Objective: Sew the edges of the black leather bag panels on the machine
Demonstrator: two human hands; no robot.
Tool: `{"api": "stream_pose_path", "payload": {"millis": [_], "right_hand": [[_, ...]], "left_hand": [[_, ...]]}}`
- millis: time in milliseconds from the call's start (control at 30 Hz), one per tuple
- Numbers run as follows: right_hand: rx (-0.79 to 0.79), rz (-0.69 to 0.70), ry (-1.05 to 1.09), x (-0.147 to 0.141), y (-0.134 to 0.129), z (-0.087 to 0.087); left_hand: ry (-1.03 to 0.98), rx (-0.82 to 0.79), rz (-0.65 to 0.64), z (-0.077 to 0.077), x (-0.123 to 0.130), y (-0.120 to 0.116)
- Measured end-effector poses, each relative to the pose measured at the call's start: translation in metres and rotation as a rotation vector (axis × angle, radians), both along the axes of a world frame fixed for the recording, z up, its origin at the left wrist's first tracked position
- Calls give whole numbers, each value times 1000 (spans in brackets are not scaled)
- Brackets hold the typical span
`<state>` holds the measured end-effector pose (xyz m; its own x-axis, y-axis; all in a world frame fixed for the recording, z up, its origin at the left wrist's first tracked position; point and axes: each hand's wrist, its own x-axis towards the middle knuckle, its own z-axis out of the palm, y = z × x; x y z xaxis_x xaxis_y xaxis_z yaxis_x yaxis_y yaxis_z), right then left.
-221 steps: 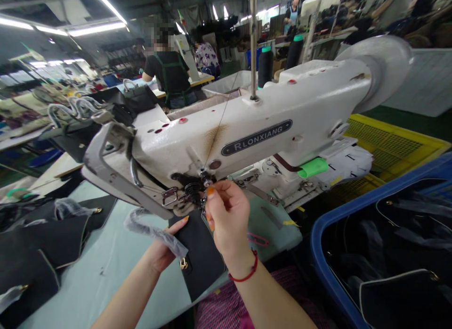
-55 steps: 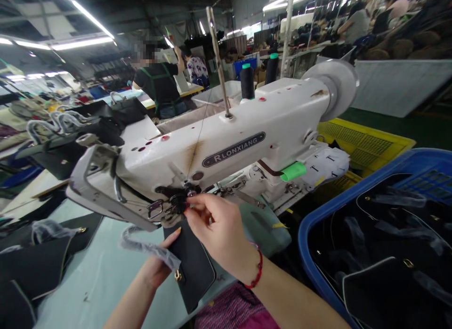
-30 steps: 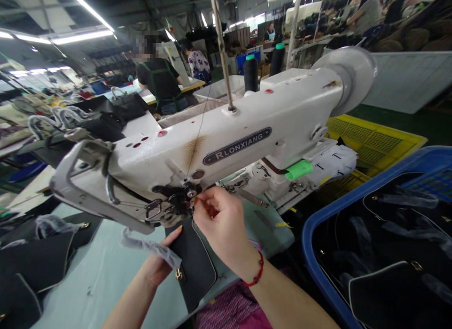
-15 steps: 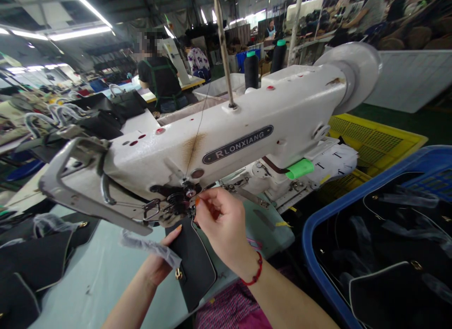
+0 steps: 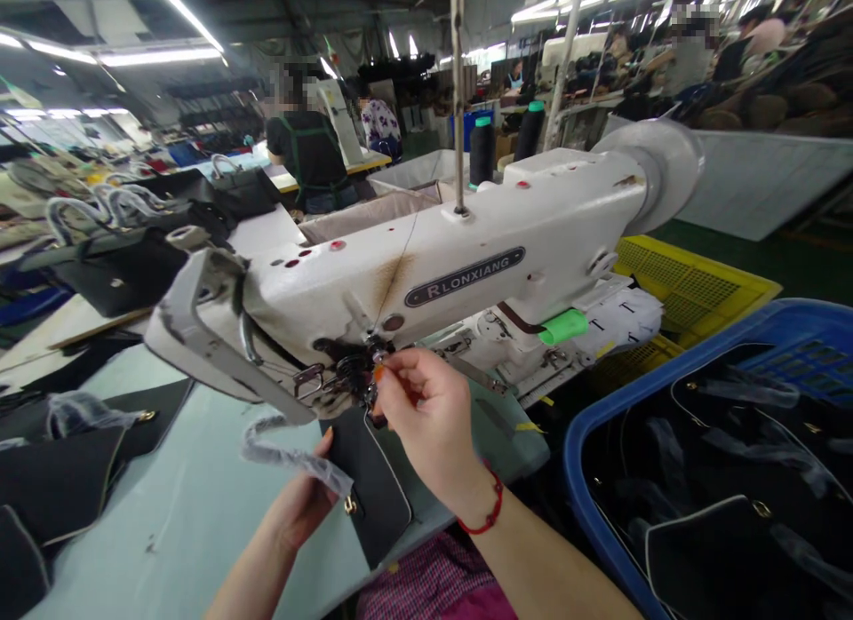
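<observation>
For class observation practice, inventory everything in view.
Sewing machine: one, white, centre
Thread cones: two, black, behind machine
Bag piece: one, black, foreground centre
Strap: one, whitish, bag piece's left
Table: one, greenish, foreground
Flat pieces: several, black, table's left
Basket: one, blue, right
Crate: one, yellow, behind basket
Roll: one, green, beneath machine
Handbags: several, black, left background
People: several, mixed clothing, background
Left grip: one, orange nail, bag piece
Right grip: one, orange nail, machine front

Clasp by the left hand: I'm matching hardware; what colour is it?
The clasp is gold, best seen in the head view.
</observation>
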<state>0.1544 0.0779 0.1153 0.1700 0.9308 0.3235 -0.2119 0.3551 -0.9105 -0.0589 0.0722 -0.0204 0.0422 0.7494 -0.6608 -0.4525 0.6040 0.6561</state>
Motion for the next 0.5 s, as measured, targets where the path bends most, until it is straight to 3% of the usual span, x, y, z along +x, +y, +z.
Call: {"api": "stream_pose_path", "payload": {"millis": [133,200,267,333,400,433,500], "right_hand": [[-18,0,-2,1,0,0],[-30,-19,-23,3,1,-1],[-43,-38,-41,6,2,-1],[-54,-44,-65,9,2,-1],[-58,-35,-100,13,3,1],[-61,-27,-125,16,3,3],[-62,-7,-199,20,2,9]], "left_hand": [[52,21,200,-10,-13,-22],[160,54,360,-7,-19,-41],[349,177,554,5,-17,-65],[533,365,630,26,-3,-90],[585,594,474,54,24,-107],[524,699,328,68,41,-110],[330,759,132,94,77,-101]]}}
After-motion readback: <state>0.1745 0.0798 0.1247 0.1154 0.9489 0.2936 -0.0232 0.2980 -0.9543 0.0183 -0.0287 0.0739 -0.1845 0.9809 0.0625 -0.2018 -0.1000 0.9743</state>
